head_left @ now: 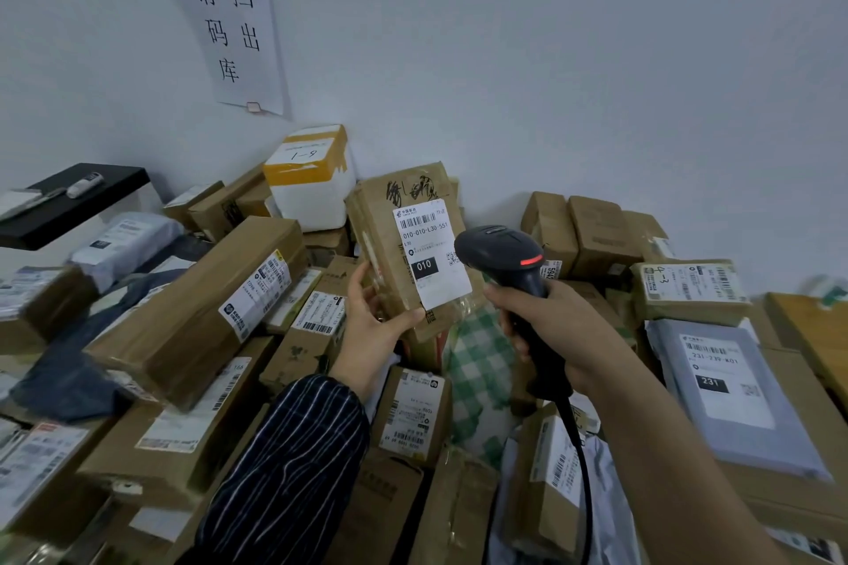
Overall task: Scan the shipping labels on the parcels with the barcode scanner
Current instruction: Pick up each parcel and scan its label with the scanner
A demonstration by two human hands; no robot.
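We hold a small cardboard parcel (404, 243) upright in our left hand (374, 321), fingers wrapped around its lower left edge, above a heap of boxes (197, 312). Its white label (431, 252) faces us. Our right hand (546, 330) grips the black scanner (509, 262) by the handle, its head just beside the label.

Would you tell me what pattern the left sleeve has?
Dark sleeve with thin white stripes, seen in the head view.
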